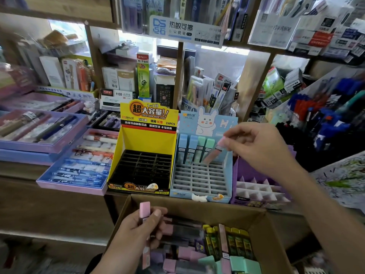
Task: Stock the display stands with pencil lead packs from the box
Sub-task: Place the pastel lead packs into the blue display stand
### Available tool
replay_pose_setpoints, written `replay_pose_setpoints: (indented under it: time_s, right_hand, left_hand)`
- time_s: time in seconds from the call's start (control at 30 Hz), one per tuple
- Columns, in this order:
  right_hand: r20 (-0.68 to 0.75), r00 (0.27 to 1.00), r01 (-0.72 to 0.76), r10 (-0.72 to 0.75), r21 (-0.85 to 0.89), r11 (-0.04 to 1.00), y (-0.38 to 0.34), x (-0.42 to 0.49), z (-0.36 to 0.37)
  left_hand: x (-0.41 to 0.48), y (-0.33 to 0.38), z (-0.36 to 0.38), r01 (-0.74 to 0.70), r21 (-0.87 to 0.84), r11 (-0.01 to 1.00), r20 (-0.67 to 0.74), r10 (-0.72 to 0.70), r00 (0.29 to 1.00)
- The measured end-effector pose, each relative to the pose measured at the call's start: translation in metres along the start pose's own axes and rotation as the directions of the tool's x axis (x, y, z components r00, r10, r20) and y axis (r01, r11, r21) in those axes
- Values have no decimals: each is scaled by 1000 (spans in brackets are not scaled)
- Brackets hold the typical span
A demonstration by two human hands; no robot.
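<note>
Two hands show in the head view. The right hand (262, 149), at centre right of the frame, pinches the pink cap of a pink lead pack (214, 153) between thumb and fingertips, the remaining fingers curled. The pack hangs tilted over the back row of the blue display stand (201, 184), just beside four packs standing upright there: two blue-capped packs (187, 149) and two green-capped packs (205, 149). Whether its lower end touches the grid cannot be told.

The left hand (138, 232), at lower centre, has its fingers curled round a second pink pack (144, 212), held upright over the near corner of the cardboard box (262, 218). The box runs along the bottom of the frame and holds loose packs (237, 244) with pink, green, purple and yellow caps.

Against the blue stand, toward the frame's left, stands a yellow display stand (146, 139) with a black grid. Toward the frame's right sits a purple stand (245, 169) with white dividers. A tray of pens (69, 187) lies at left, and wooden shelves (179, 76) of stationery fill the top.
</note>
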State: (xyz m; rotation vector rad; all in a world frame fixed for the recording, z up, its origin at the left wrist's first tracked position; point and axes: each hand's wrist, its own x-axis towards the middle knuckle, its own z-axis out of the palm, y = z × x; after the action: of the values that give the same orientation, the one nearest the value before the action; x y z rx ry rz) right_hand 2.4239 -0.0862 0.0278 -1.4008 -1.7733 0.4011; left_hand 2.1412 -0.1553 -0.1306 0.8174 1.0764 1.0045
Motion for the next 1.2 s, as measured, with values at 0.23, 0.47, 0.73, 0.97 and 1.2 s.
replay_pose_setpoints:
  time_s: [0.23,0.47,0.73,0.97,1.2]
  right_hand:
    - [34,997,79,-72,-330,941,8,32,-16]
    - [111,992,103,-63,-411,906,21,41,-12]
    - [169,985,121,-48,-457,881,31,40,-5]
    - [170,985,111,-32,-481,870,33,44,-5]
    - [217,976,136,-18,-545,827,37,45,-2]
  left_hand:
    - [5,-3,-2,-11,-14,1000,-19,11,1000]
    - [6,-3,-3,31,-29,999,-18,-32,999]
    - [7,-3,-5,36,-8,999,-5,-36,999]
    - [8,-2,-4,44,-11,999,4,-44,999]
    - [7,0,-3,44,-18,999,14,-44,999]
